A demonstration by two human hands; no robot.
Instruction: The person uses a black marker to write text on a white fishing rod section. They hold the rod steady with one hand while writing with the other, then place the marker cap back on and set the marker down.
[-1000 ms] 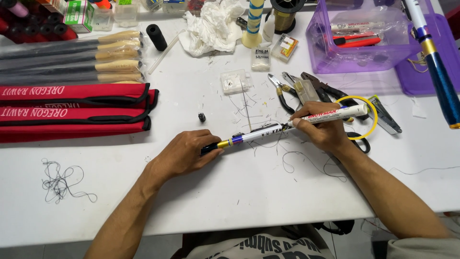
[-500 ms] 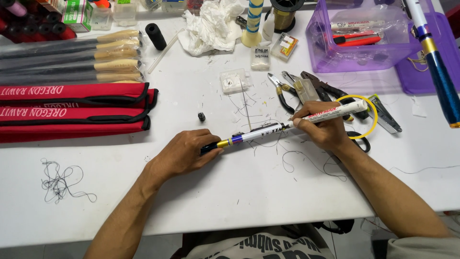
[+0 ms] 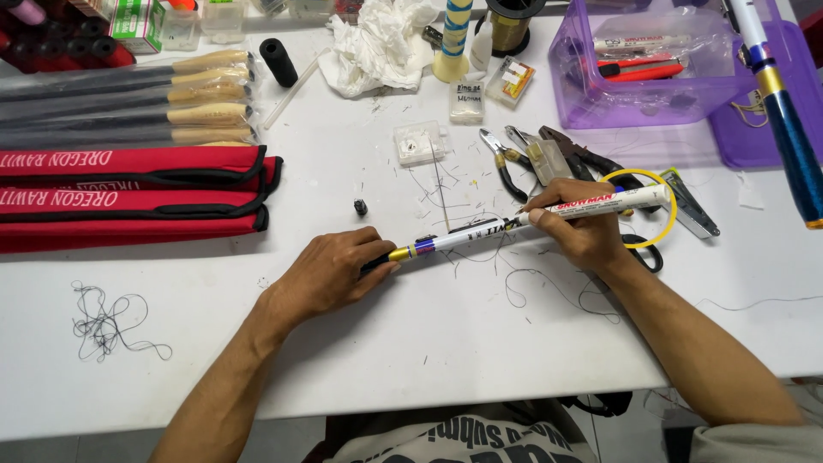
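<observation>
1. Across the white surface (image 3: 446, 343), the biggest things lie at the far left: red fabric sleeves (image 3: 129, 199) stacked flat, with a row of dark rods with pale cork grips (image 3: 129, 99) just behind them.
2. Farther right, a purple plastic tray (image 3: 651, 73) holds red-capped pens, and a blue rod section (image 3: 784, 120) slants down beside it.
3. Near the middle, the left hand (image 3: 330, 274) is curled around the dark end of a slim white rod section (image 3: 467, 236) with a gold and purple band, pinning it close to the surface.
4. Beside it, the right hand (image 3: 583, 231) pinches a white marker pen (image 3: 600, 204) between thumb and fingers, its tip touching the white rod section.
5. Behind the right hand lie pliers (image 3: 501, 159), a yellow ring (image 3: 651, 206) and other small tools, close together.
6. Smallest are the loose thread ends (image 3: 107, 321) at the left and under the rod, and a small black cap (image 3: 361, 207) lying apart.
7. Risk, as I judge it: the round rod could roll under the pen tip if the left hand slackens, smearing the mark; stray threads nearby could drag through wet ink.
</observation>
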